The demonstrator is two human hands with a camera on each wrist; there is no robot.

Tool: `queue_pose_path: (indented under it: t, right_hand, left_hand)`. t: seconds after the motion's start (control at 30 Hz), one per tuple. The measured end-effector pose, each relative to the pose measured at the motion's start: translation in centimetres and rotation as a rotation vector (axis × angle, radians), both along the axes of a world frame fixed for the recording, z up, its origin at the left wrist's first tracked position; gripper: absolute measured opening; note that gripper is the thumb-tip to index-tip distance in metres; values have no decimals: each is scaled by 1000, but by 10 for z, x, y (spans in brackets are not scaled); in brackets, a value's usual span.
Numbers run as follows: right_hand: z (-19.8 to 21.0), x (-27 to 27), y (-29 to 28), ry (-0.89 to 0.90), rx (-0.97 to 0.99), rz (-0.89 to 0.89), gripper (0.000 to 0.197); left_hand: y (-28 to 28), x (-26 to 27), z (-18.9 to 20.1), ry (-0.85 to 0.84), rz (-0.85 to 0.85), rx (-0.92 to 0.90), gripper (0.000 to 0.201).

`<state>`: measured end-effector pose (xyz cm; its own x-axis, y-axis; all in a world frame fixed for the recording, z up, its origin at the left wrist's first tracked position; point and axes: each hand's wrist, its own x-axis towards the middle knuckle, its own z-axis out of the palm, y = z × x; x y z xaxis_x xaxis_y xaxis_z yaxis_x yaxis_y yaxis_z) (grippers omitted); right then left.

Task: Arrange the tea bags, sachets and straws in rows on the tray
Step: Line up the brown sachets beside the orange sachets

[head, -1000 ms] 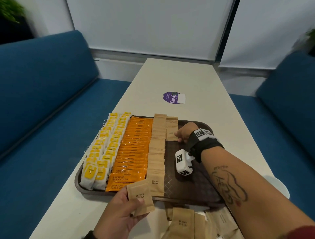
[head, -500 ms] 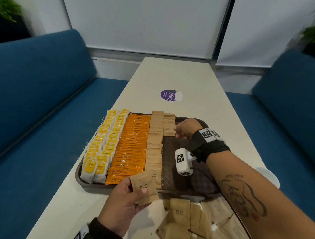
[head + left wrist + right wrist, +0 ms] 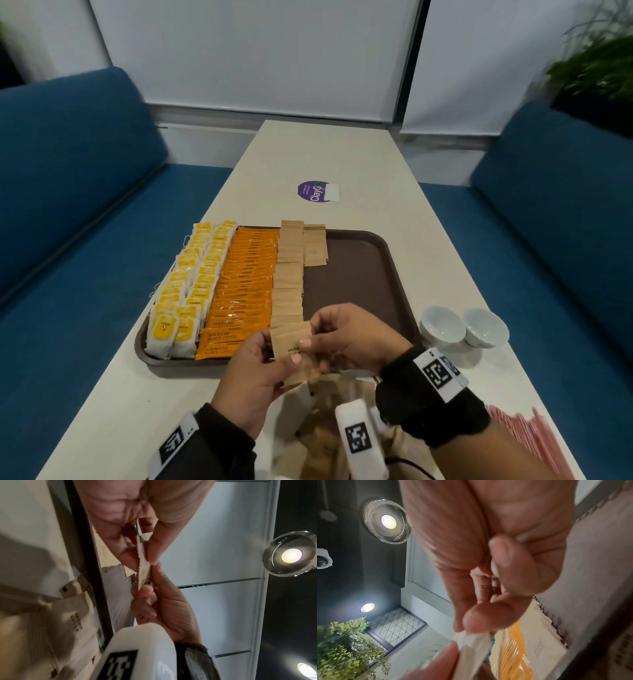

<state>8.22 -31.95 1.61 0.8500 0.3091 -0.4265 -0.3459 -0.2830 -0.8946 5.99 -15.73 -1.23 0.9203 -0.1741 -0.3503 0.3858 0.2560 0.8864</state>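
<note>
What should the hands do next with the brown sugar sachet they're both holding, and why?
Probably let the right hand take the brown sugar sachet from the left hand and lay it at the near end of the short second brown row. That row covers only the tray's far end, with bare tray in front of it.

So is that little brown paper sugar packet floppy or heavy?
The brown paper sugar sachet looks light: fingertips of the left hand and right hand hold it. Probably bendy, since it is thin and flat edge-on.
</note>
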Motion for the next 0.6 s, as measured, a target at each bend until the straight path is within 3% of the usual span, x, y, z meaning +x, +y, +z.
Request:
queue_pose_path:
  t: [0.1,0.33,0.6]
  right_hand:
    - [0,7,-4,-30,2,-102,6]
    - [3,83,-32,-118,-250,-388,8]
    - [-21,172,-34,-68,-543,-300,21]
  left_hand:
    - [2,-1,1,-5,8,50,26]
    - [31,2,-12,26,15,285,24]
    - [42,10,-20,78,-12,391,22]
